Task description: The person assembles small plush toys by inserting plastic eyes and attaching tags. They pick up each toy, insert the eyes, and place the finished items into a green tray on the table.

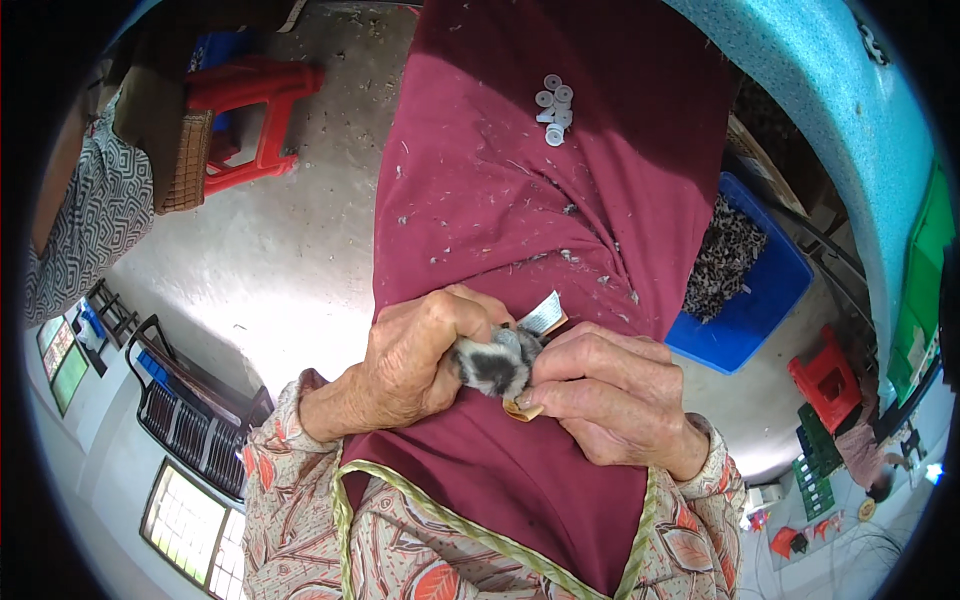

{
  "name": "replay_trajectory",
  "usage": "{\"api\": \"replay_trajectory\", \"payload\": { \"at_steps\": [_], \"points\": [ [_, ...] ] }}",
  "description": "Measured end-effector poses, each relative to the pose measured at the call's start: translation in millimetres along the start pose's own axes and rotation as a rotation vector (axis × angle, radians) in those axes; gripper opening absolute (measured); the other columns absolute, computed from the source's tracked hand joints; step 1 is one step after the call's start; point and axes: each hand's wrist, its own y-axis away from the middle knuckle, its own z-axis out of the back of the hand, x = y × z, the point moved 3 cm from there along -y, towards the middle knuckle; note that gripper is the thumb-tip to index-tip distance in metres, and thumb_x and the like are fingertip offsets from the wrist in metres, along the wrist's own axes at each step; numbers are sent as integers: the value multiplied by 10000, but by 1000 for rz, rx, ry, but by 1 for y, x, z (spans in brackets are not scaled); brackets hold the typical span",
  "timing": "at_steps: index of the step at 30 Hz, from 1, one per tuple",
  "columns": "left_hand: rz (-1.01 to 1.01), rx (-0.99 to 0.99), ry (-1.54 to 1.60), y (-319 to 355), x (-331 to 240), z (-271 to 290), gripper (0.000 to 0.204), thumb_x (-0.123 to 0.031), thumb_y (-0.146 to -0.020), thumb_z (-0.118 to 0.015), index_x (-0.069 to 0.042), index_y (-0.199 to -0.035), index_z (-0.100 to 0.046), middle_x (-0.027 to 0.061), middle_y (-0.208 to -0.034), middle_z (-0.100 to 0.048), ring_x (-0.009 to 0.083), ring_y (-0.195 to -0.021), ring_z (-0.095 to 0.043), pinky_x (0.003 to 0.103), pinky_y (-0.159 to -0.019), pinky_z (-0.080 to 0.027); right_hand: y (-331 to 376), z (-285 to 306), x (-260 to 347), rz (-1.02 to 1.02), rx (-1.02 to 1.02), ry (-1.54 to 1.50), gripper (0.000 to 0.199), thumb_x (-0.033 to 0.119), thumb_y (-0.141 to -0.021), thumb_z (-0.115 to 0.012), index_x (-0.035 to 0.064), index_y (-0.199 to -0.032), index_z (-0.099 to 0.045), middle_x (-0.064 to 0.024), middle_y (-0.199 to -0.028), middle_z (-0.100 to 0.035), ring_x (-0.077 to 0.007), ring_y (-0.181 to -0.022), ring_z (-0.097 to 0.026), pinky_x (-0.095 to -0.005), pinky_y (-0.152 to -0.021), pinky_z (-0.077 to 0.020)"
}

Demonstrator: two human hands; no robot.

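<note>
A small furry piece (497,362) in grey, black and white is pinched between my two hands, above the maroon apron over my lap. My left hand (415,350) is closed on its left side, with fingers curled behind. From the right, my right hand (612,388) grips the piece, thumb and forefinger pressed together at its edge. A white printed tag (543,314) sticks up beside it between the hands. Below, a yellowish strip (522,410) shows under my right fingertips. Whether the tag and strip are attached to the furry piece I cannot tell.
Several white plastic discs (555,110) lie on the maroon cloth (460,150), which is dotted with fluff. At right stands a blue bin (735,345) holding black-and-white fuzzy pieces (722,255). A red stool (270,130) and a person in patterned clothing (95,205) are at left.
</note>
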Motion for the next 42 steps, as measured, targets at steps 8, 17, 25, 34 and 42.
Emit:
{"api": "replay_trajectory", "payload": {
  "at_steps": [8,17,25,34,42],
  "points": [
    [-150,43,-176,4,-11,1,278,104,-686,-623,36,-952,-576,157,-832,-645,279,-759,-678,349,-655,-555,7,-1,5,45,115,-71,193,-39,-587,-684,9,-765,-628,-82,-760,-584,-225,-650,-615,-306,-551,-524],
    [-313,114,-233,6,-18,4,236,29,-663,-634,50,-898,-612,166,-863,-616,297,-777,-663,365,-654,-573,5,5,-11,-300,124,-343,162,-10,-711,-701,-11,-843,-607,-94,-866,-593,-197,-681,-623,-269,-580,-514],
    [-514,198,-242,1,-25,4,218,-29,-673,-672,50,-863,-599,185,-863,-607,336,-830,-657,411,-699,-579,-1,1,-20,-450,191,-280,164,-34,-725,-682,-14,-855,-584,-93,-787,-585,-188,-641,-593,-307,-576,-468],
    [-655,269,-342,3,-26,7,177,-1,-719,-674,21,-876,-596,187,-913,-637,367,-980,-649,426,-771,-562,-8,-11,-28,-555,179,-331,125,-100,-719,-545,-28,-821,-540,-82,-736,-543,-129,-640,-542,-270,-550,-432],
    [-502,173,-351,-11,-21,-3,133,-28,-699,-661,8,-810,-597,145,-811,-649,303,-862,-670,376,-702,-550,0,-24,-48,-603,109,-487,122,-93,-748,-568,-23,-842,-534,-119,-742,-590,-167,-682,-597,-303,-611,-463]
  ]
}}
